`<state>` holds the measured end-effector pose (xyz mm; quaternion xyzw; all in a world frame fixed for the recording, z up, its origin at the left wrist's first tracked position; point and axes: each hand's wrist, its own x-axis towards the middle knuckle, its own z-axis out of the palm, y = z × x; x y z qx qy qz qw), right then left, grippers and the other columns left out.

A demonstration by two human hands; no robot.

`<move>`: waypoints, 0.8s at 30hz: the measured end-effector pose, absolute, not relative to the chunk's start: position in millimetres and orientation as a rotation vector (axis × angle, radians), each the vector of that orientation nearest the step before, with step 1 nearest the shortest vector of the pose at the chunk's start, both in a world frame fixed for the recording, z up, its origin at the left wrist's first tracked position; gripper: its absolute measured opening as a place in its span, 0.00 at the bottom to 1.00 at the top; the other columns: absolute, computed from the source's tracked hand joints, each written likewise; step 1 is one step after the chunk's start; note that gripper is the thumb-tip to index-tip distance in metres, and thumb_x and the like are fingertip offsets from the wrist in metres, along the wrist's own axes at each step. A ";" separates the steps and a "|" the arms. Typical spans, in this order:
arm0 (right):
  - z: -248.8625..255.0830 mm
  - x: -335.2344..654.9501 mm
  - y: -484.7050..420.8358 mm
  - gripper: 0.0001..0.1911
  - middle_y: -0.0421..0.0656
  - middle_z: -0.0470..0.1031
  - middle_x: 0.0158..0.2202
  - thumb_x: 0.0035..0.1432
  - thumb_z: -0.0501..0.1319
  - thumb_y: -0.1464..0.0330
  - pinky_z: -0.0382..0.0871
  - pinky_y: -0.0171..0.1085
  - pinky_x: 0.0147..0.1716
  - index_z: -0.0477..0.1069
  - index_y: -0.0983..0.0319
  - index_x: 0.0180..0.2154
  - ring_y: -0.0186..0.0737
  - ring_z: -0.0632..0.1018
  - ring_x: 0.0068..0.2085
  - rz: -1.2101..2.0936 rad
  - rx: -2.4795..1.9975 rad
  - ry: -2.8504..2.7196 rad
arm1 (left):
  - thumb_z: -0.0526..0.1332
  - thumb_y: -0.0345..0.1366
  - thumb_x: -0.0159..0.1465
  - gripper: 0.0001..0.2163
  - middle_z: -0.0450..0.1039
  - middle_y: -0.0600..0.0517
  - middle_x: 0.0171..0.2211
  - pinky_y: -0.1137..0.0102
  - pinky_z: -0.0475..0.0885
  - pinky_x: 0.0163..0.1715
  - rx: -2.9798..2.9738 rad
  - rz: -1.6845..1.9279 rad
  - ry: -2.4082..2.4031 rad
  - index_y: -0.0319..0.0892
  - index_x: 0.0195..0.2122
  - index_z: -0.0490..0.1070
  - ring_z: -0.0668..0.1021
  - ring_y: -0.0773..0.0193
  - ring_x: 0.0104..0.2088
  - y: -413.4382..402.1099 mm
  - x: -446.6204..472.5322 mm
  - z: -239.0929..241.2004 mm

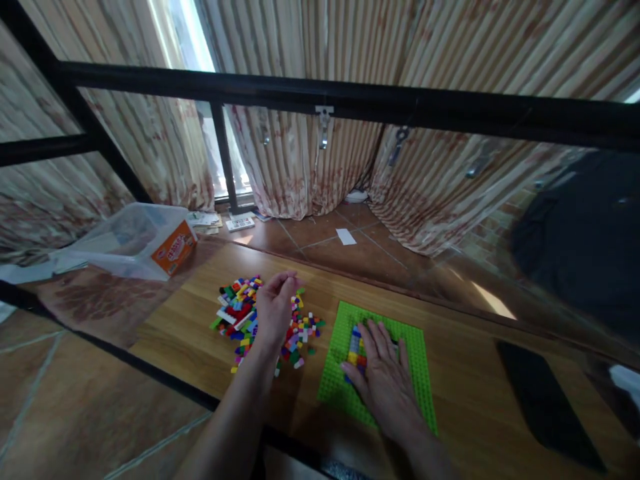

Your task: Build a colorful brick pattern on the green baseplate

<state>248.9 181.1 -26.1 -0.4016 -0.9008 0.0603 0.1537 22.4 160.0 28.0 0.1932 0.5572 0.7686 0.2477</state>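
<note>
Above a heap of loose, mixed-colour building bricks (235, 312) is my left hand (274, 308), its fingers curled together in a pinch. Whatever is between those fingertips, if anything, is too small to make out. My right hand (384, 373) lies with fingers outstretched over a green studded baseplate (337, 387). Beneath and beside its fingers sits a cluster of attached bricks (354, 353), with blue, yellow and red ones showing at the left. The rest of that cluster is mostly hidden by the hand.
A wooden tabletop (465, 380) carries everything, with a dark flat object (547, 400) at its right. Past the left end stands a clear plastic bin (125, 240) with an orange label. A black metal rail (280, 90) crosses in front of striped curtains (340, 157). Papers (345, 237) lie on the tiled floor.
</note>
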 end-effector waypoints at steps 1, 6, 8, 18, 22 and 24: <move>-27.5 252.1 183.2 0.36 0.52 0.58 0.66 0.62 0.53 0.51 0.44 0.63 0.63 0.53 0.60 0.65 0.56 0.55 0.68 0.164 -1.152 -2.584 | 0.66 0.39 0.53 0.13 0.78 0.51 0.29 0.68 0.72 0.40 0.507 2.113 1.523 0.37 0.37 0.77 0.79 0.64 0.32 154.7 15.1 30.7; -34.2 269.0 192.4 0.35 0.52 0.62 0.64 0.61 0.52 0.50 0.48 0.64 0.61 0.55 0.59 0.64 0.57 0.57 0.67 0.115 -1.162 -2.571 | 0.67 0.39 0.52 0.13 0.77 0.51 0.26 0.71 0.71 0.36 0.386 2.192 1.534 0.36 0.35 0.77 0.77 0.67 0.28 128.0 -18.8 39.2; -31.5 269.3 192.1 0.36 0.53 0.62 0.64 0.60 0.52 0.48 0.49 0.66 0.60 0.56 0.60 0.64 0.59 0.58 0.66 0.087 -1.167 -2.537 | 0.67 0.38 0.51 0.13 0.77 0.51 0.26 0.72 0.71 0.36 0.342 2.210 1.519 0.36 0.35 0.77 0.76 0.69 0.28 120.8 -27.4 40.2; 7.7 157.0 156.8 0.15 0.47 0.77 0.47 0.65 0.53 0.62 0.66 0.48 0.51 0.73 0.59 0.48 0.47 0.74 0.49 0.468 -0.903 -2.414 | 0.67 0.37 0.51 0.12 0.75 0.52 0.26 0.74 0.69 0.34 0.285 2.256 1.450 0.36 0.35 0.77 0.76 0.69 0.28 102.8 -48.5 44.6; 9.3 128.0 166.1 0.14 0.46 0.78 0.43 0.63 0.54 0.68 0.68 0.46 0.48 0.74 0.58 0.47 0.46 0.76 0.45 0.558 -0.928 -2.396 | 0.67 0.38 0.51 0.12 0.75 0.53 0.26 0.73 0.69 0.35 0.260 2.243 1.421 0.37 0.34 0.77 0.76 0.69 0.28 96.6 -53.3 45.4; 10.4 120.4 180.5 0.14 0.46 0.78 0.42 0.63 0.53 0.69 0.68 0.45 0.48 0.75 0.59 0.46 0.45 0.76 0.45 0.554 -0.974 -2.372 | 0.67 0.37 0.50 0.12 0.75 0.53 0.26 0.72 0.70 0.37 0.252 2.233 1.406 0.37 0.34 0.76 0.76 0.69 0.28 95.0 -54.3 46.1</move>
